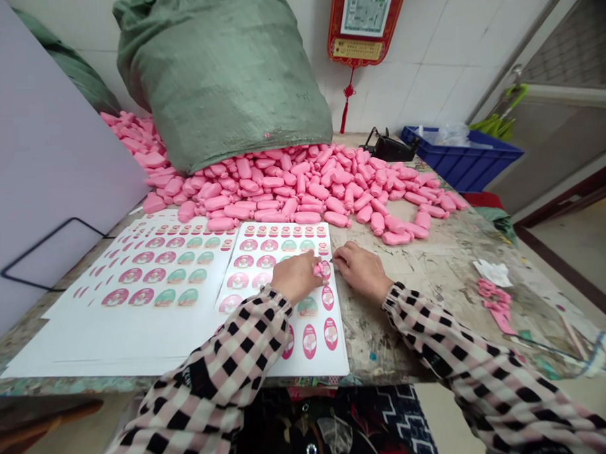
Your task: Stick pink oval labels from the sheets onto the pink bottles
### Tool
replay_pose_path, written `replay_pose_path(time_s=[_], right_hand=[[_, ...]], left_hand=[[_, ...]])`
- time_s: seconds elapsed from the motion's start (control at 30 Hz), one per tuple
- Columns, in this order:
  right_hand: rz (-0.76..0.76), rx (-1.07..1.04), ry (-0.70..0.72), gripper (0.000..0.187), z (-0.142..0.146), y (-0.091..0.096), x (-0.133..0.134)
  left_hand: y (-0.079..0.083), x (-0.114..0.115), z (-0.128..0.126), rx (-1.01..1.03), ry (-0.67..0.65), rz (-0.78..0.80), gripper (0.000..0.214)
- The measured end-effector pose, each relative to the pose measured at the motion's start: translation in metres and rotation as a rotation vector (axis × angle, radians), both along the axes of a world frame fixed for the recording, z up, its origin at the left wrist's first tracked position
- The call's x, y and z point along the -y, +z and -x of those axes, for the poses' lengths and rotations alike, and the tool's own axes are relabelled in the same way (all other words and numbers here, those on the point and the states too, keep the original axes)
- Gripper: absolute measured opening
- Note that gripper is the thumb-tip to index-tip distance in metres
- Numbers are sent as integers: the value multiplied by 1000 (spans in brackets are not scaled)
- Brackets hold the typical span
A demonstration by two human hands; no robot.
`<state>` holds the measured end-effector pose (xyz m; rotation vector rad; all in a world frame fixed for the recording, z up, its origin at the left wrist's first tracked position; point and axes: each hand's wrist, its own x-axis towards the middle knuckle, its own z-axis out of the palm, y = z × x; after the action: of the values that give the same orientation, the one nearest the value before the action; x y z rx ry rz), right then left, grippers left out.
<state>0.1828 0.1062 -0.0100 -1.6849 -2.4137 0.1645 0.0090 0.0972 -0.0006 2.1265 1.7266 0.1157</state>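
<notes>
My left hand (295, 275) rests on a white sticker sheet (287, 347) and its fingers are closed around a small pink plastic piece (318, 270). My right hand (360, 268) lies just to the right on the table, its fingertips pinched at the sheet's right edge beside a pink oval sticker (326, 271). What the right fingers hold is too small to make out. More sticker sheets (150, 272) lie to the left. A big heap of pink plastic pieces (301, 187) spreads across the back of the table.
A green woven sack (218, 71) lies on the heap at the back. A blue crate (462, 155) and a black tape dispenser (387, 146) stand at the back right. Pink scraps (494, 303) lie at the right. A white board (42, 163) leans at the left.
</notes>
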Motion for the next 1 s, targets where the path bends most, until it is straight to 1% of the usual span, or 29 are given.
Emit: replay_pose_path(time_s=[0.17, 0.27, 0.37, 0.73, 0.83, 0.9, 0.93, 1.0], right_hand=[[26, -6, 21, 24, -4, 1, -4], [19, -12, 23, 22, -7, 1, -6], [29, -12, 17, 23, -8, 1, -6], [89, -84, 79, 19, -13, -2, -11], [114, -130, 121, 18, -16, -2, -14], [139, -186, 142, 17, -18, -6, -14], [155, -227, 136, 17, -18, -9, -13], [181, -327, 66, 18, -17, -18, -9]], left_hand=[[5, -3, 0, 7, -86, 11, 42], [6, -4, -1, 4, -115, 18, 42], [5, -5, -1, 0, -133, 11, 42], [-2, -6, 2, -6, -163, -30, 44], [-3, -7, 2, -13, -158, -32, 47], [-3, -7, 2, -15, -155, -33, 47], [-3, -7, 2, -16, -154, -33, 48], [-4, -7, 2, -17, -154, -33, 49]])
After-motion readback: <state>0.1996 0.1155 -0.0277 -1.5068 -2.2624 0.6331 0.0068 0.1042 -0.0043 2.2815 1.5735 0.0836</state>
